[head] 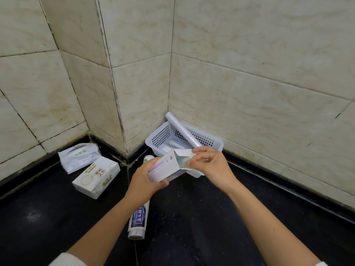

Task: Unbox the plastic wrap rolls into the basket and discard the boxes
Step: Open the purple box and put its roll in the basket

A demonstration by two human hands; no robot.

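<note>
Your left hand [148,179] is closed around the box [166,167], held between both hands. Your right hand [208,164] pinches its opened end flap. Tip carelessly and the roll inside could miss the basket [215,143] just beyond, hitting the worktop [192,217].

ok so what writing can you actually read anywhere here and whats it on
"鲜万家", white characters on the dark blue label of the tube lying on the black counter.
Tissue pack: a boxed two-character logo, too blurred to read with confidence.
Box held in both hands: a QR code and fine print, too small to read.
Opened pack behind it: green marks, unreadable.
</note>
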